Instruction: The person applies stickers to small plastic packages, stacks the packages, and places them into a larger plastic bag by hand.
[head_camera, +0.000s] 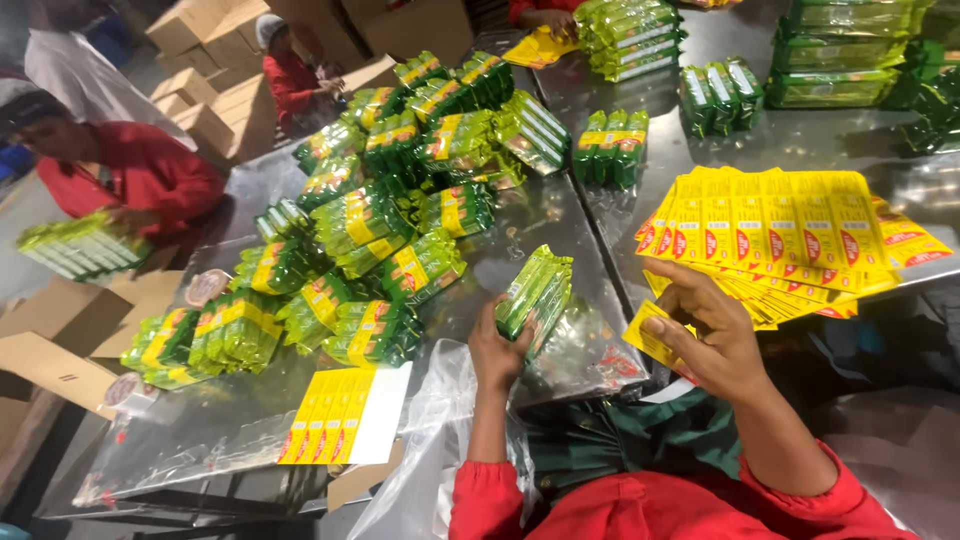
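Observation:
My left hand (497, 352) grips a green and yellow wrapped bundle of packets (535, 290), held upright just above the steel table (575, 215). My right hand (705, 335) pinches a single yellow label (650, 335) between thumb and fingers, right beside a fanned stack of yellow and red labels (790, 235) lying on the table to my right. The two hands are about a hand's width apart. Both my sleeves are red.
A big heap of green bundles (390, 210) covers the table's left and middle. More green stacks (720, 95) stand at the back. A strip of yellow labels (345, 415) lies near the front edge by clear plastic bags. People in red work at left among cardboard boxes (210, 70).

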